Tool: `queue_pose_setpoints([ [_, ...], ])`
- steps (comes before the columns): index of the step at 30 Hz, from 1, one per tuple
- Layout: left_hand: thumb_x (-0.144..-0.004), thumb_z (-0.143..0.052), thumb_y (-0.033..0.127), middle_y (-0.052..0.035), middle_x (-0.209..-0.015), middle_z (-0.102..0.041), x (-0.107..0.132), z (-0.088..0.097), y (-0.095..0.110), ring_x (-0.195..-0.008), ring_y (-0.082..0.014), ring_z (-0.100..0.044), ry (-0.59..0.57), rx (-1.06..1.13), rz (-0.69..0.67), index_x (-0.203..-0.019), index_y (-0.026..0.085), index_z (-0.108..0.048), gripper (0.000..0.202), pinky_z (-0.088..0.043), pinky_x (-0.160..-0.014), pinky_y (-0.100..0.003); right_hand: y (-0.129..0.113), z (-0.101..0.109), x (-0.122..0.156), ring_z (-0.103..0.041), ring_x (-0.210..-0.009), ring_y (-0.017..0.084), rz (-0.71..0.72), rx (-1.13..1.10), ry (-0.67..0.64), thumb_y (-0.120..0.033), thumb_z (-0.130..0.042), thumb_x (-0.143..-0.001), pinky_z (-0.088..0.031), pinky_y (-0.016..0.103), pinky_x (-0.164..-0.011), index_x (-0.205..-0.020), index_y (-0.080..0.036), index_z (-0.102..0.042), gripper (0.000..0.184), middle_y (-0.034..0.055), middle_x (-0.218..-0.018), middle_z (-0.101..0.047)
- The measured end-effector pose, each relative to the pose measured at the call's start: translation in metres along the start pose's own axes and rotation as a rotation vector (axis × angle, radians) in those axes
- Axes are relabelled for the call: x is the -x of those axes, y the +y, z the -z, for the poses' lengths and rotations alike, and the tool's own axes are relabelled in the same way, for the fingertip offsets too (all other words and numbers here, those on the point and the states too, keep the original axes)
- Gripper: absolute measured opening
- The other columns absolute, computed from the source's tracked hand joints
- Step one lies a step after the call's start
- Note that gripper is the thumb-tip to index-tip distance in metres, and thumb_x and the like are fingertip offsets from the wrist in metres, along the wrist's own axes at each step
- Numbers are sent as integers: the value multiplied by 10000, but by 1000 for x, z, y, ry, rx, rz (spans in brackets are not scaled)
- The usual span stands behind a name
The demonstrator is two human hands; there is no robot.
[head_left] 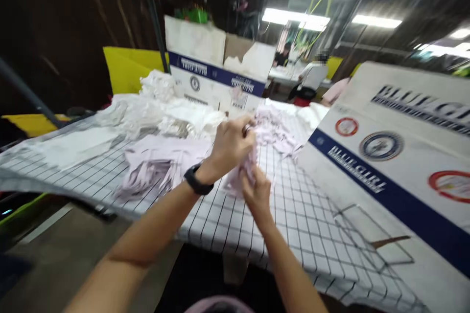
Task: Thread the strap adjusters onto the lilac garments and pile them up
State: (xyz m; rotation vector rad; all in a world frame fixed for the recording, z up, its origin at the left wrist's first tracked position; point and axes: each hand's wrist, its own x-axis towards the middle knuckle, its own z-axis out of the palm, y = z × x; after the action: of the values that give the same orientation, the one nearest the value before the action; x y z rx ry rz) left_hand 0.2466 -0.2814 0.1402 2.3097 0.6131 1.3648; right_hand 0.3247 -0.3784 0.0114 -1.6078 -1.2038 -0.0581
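- Centrally, one lilac cloth [251,158], blurred: left hand [231,142] closed around its upper part, right hand [257,190] pinching it lower.
- Left of the hands: lilac stack [172,149], on checked counter [293,215].
- Beyond the hands: lilac pile [277,129].
- Right of the hands: white carton [404,171].

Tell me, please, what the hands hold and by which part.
A pale lilac fabric piece: left hand at its upper part, right hand lower; blur hides exact edges.

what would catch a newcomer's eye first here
Probably the large navy-striped white cardboard box filling the right side. Next, the left hand, wearing a black wristband, and the right hand, both holding pale lilac cloth at centre. Crumpled white fabric heaped toward the back left also stands out.
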Motion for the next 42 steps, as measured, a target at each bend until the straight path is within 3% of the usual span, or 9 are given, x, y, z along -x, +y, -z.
queue_pose_setpoints([
  [6, -782, -535, 142, 66, -503, -456, -12, 13, -25, -488, -122, -413, 48, 3, 77, -850, 198, -697, 185, -322, -531, -270, 24, 32, 18, -452, -608, 150, -157, -244, -240, -498, -602, -956, -372, 280, -567, -646, -207, -545, 429, -13, -620, -470],
  [13, -678, -522, 132, 68, -459, -409, -20, 27, -49, -440, -105, -326, -14, 179, 252, -825, 197, -714, 250, -225, -461, -246, 36, 109, 7, -589, -693, 161, -345, -421, -489, -476, -762, -854, -486, 275, -624, -799, -195, -750, 286, 29, -764, -669],
  [15, -639, -510, 132, 57, -466, -416, -21, 27, -56, -444, -96, -321, -42, 254, 312, -766, 183, -726, 256, -205, -456, -240, 37, 128, -1, -582, -658, 150, -389, -448, -478, -473, -781, -838, -478, 263, -587, -810, -201, -762, 275, 28, -749, -669],
  [20, -584, -507, 147, 20, -481, -486, -20, 25, -71, -462, -90, -359, -182, 417, 413, -655, 160, -739, 243, -236, -463, -242, 35, 160, -25, -496, -536, 125, -426, -530, -264, -528, -842, -749, -413, 245, -471, -713, -207, -707, 350, 3, -637, -592],
  [24, -583, -531, 121, -7, -497, -524, -19, 30, -78, -440, -70, -335, -317, 501, 464, -601, 149, -735, 207, -220, -450, -237, 33, 176, -40, -421, -470, 107, -430, -435, -252, -555, -864, -708, -327, 245, -407, -647, -211, -701, 385, 4, -577, -542],
  [30, -690, -587, 67, 14, -461, -440, -24, 43, -93, -406, -52, -299, -615, 567, 606, -720, 139, -781, 209, -268, -457, -230, 31, 213, -60, -606, -639, 161, -432, -256, -572, -500, -854, -755, -459, 264, -532, -738, -228, -777, 283, 65, -796, -695],
  [32, -704, -596, 65, 15, -468, -438, -22, 44, -98, -413, -55, -303, -682, 589, 621, -756, 136, -788, 211, -276, -465, -234, 29, 222, -67, -608, -663, 161, -403, -293, -590, -484, -848, -770, -486, 264, -566, -753, -239, -776, 256, 58, -804, -690],
  [39, -780, -561, 154, -12, -570, -511, 11, 30, -99, -538, -104, -411, -1021, 624, 385, -758, 145, -760, 201, -331, -538, -254, 1, 221, -92, -529, -611, 150, -365, -380, -344, -535, -916, -653, -475, 277, -556, -713, -258, -738, 335, 39, -670, -578],
  [42, -857, -526, 204, -19, -649, -546, 25, 26, -96, -638, -123, -485, -1077, 662, 278, -687, 160, -679, 233, -411, -657, -268, -16, 219, -104, -510, -614, 147, -352, -343, -267, -577, -948, -569, -446, 295, -547, -681, -244, -727, 415, 42, -665, -543],
])
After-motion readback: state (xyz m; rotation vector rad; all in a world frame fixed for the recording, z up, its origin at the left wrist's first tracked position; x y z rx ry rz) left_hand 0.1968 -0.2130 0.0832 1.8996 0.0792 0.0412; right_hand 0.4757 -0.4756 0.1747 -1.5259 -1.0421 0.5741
